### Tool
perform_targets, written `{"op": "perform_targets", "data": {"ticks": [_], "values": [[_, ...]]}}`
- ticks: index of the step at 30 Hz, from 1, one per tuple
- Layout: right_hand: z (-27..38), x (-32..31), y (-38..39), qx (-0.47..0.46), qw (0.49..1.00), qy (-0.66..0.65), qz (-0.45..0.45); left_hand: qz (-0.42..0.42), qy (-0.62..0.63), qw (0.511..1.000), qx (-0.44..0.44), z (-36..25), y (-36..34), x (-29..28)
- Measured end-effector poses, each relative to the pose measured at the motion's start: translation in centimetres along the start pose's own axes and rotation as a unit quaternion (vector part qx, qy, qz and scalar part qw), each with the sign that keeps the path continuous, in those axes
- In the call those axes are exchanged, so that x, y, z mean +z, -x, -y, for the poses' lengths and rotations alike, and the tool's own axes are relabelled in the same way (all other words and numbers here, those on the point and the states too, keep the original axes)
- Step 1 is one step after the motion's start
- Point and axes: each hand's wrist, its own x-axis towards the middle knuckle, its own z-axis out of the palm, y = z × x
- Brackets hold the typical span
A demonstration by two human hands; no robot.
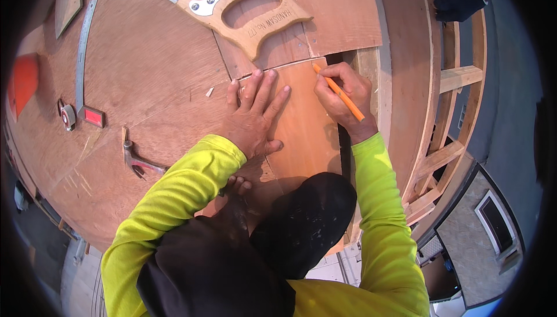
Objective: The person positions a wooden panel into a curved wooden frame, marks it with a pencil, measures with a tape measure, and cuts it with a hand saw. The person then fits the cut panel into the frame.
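My left hand (253, 114) lies flat with fingers spread on a loose plywood piece (307, 137). Between the fingers of my right hand (348, 96) is an orange pencil (346, 100), its tip at the far right corner of that piece. A dark gap runs along the piece's right side, beneath my right hand. Just beyond the piece lies a handsaw (249, 12) with a wooden handle, its blade pointing to the upper left.
On the plywood deck (162, 73) to the left lie a claw hammer (139, 159), a tape measure (68, 116), a try square (87, 85) with a red stock and an orange object (24, 85). Wooden framing (447, 119) borders the right. A dark glove (460, 5) shows at the upper right.
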Motion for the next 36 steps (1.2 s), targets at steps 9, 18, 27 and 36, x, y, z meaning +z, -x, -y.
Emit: {"op": "perform_targets", "data": {"ticks": [9,18,27,36], "values": [[-0.8,-1.4,1.6,0.068,0.996,0.032,0.055,-0.010,0.007,1.000,0.000,0.1,-0.1,0.4],[0.5,-8.3,15.0,0.278,0.952,0.004,-0.128,-0.013,0.010,1.000,-0.002,0.0,-0.2,0.1],[7.0,-9.7,38.2,0.397,0.852,0.189,-0.284,-0.115,-0.113,0.985,0.057,0.5,-0.5,2.3],[15.4,-3.5,65.2,0.499,0.689,0.274,-0.449,-0.073,-0.324,0.943,0.034,-0.1,-2.4,1.6]]}}
